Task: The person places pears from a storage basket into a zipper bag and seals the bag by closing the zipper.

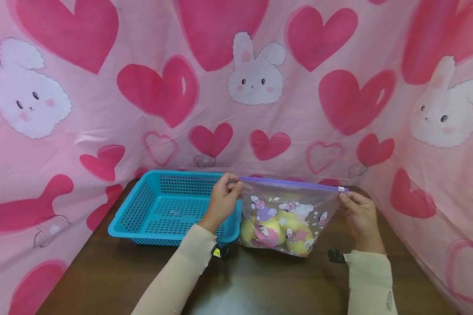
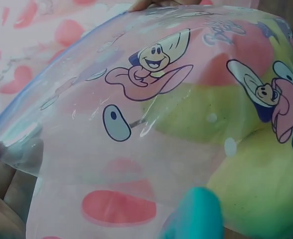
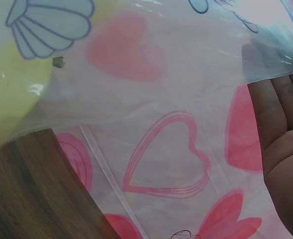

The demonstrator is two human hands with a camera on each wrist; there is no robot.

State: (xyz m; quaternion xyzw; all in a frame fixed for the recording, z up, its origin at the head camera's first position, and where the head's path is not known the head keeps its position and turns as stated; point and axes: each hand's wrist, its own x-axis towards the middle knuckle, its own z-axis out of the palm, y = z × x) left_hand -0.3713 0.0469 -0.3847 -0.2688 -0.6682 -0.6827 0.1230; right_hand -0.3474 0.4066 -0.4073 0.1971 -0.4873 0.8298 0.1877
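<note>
A clear printed zip bag with a purple slider strip along its top hangs between both hands. Several yellow-green fruits bulge at its bottom. My left hand pinches the top left corner of the bag. At the opposite corner, beside the white slider, my right hand pinches the strip's end. In the left wrist view the fruits show through the plastic, behind pink and white cartoon prints. Fingers of the right hand lie behind the bag's corner in the right wrist view.
A blue plastic basket with perforated sides stands left of the bag, partly behind the left forearm. Beneath is a dark brown wooden table. A pink curtain with hearts and rabbits hangs around the back and sides.
</note>
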